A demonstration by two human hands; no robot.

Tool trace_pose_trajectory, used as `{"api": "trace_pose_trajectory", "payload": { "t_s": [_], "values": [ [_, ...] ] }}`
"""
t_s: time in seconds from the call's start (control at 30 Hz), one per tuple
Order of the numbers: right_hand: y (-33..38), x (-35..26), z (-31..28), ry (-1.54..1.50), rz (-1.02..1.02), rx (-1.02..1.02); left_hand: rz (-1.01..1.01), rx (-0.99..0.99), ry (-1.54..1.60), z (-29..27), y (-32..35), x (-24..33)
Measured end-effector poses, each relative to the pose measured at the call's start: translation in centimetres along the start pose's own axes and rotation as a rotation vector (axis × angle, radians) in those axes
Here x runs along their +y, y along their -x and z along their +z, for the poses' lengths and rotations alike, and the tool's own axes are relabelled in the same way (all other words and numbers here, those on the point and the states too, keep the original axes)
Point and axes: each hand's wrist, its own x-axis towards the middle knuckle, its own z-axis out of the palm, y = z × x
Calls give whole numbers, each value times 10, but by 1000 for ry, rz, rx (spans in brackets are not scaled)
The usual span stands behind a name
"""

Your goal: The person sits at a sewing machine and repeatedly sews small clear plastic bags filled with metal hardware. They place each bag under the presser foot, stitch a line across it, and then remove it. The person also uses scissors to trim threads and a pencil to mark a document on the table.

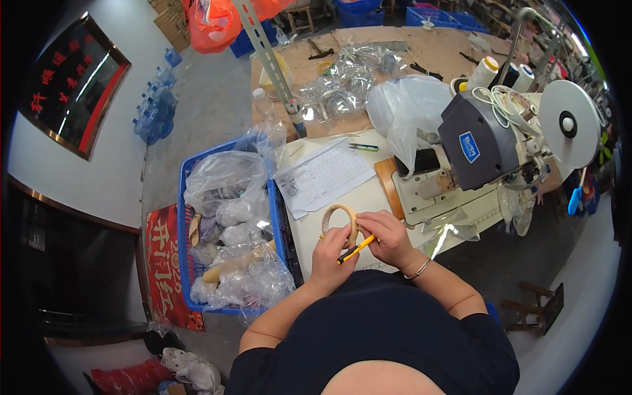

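My left hand (331,258) is closed around the lower left side of a beige roll of tape (353,229), which stands on edge above the white worktop. Between the fingers of my right hand (388,238) lies a slim yellow tool (359,247) with a black end, slanting down toward my left hand. Whether it is a cutter or a marker I cannot tell. The right fingertips also touch the roll's right side. Behind the roll, a printed sheet (326,178) lies on the worktop with a pen (363,147) at its upper right.
To the right stands a sewing machine (477,141) with thread cones (484,71) and a white reel (567,125). A blue basket (185,263) of plastic-wrapped goods is at my left. Clear bags (355,79) cover part of the far table; a perforated metal post (266,56) rises there.
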Motion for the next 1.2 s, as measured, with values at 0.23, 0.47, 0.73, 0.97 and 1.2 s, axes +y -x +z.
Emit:
{"api": "trace_pose_trajectory", "payload": {
  "t_s": [0.23,0.47,0.73,0.97,1.2],
  "values": [
    [-3,-5,-15,224,-176,-186,181,-45,-267,0,8,-1],
    [11,-5,-5,143,-67,-114,209,-71,-291,2,13,-2],
    [23,37,-21,69,449,-3,180,-201,-189,-11,28,-16],
    [22,17,-17,-455,614,-257,-81,-118,52,-13,26,-20],
    [27,8,10,-447,551,-162,-12,-120,-29,-8,26,-19]
  ]
}}
